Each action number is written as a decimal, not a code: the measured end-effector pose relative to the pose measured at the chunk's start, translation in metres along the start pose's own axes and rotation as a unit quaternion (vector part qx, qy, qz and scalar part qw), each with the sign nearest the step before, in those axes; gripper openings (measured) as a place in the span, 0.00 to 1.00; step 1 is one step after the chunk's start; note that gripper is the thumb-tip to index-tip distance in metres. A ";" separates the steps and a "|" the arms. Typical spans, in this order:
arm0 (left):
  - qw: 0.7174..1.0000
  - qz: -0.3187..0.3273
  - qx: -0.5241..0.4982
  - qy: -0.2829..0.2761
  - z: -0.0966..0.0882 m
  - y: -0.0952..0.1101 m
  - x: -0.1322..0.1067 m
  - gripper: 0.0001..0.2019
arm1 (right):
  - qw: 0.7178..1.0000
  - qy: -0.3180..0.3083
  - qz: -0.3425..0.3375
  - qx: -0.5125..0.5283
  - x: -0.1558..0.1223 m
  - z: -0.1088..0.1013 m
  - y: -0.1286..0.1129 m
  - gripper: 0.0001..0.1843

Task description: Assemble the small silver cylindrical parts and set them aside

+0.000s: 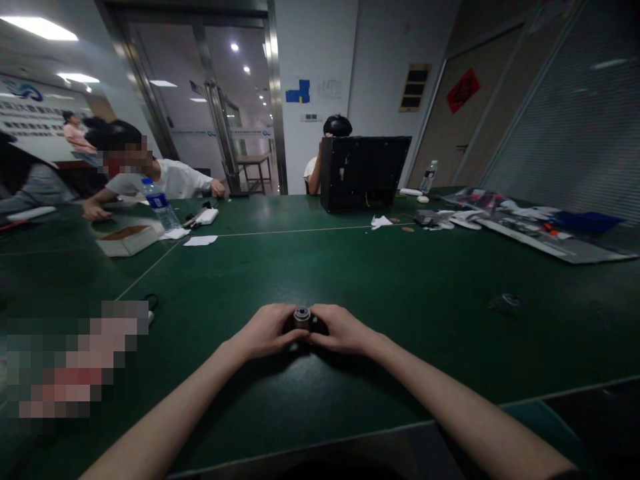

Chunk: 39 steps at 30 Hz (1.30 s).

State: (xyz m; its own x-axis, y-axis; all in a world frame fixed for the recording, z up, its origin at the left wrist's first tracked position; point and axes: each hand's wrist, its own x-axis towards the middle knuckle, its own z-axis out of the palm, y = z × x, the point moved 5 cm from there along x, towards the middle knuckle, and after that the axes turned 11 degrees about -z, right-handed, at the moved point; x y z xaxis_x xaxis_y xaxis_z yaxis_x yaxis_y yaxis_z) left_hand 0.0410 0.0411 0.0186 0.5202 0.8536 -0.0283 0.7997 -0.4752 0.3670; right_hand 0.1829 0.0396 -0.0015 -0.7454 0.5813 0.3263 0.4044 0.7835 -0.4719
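Dim overall under bright ceiling lights [39, 27], with wide-angle bending at the frame's edges.

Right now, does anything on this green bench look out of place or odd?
Yes: a crumpled white paper scrap lies loose on the bench, in front of the black case, looking like stray litter. Printed sheets also sprawl unevenly at the far right.

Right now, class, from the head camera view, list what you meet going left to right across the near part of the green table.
Black cable → left hand → small dark cylinder → right hand → dark round object
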 end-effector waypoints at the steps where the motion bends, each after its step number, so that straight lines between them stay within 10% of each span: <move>1: 1.000 0.000 0.003 -0.001 0.000 0.000 0.000 0.13 | 1.000 -0.001 0.000 0.001 0.000 0.000 0.000 0.13; 39: 0.999 0.040 0.012 0.021 0.001 0.003 0.000 0.16 | 1.000 -0.009 -0.015 -0.021 0.000 0.005 0.003 0.10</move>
State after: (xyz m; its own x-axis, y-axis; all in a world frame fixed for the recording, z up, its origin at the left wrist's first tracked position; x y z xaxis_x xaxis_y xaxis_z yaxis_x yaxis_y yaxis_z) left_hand 0.0439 0.0394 0.0187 0.5707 0.8202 0.0393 0.7630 -0.5473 0.3439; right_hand 0.1815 0.0410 -0.0074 -0.7672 0.5530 0.3250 0.4031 0.8098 -0.4263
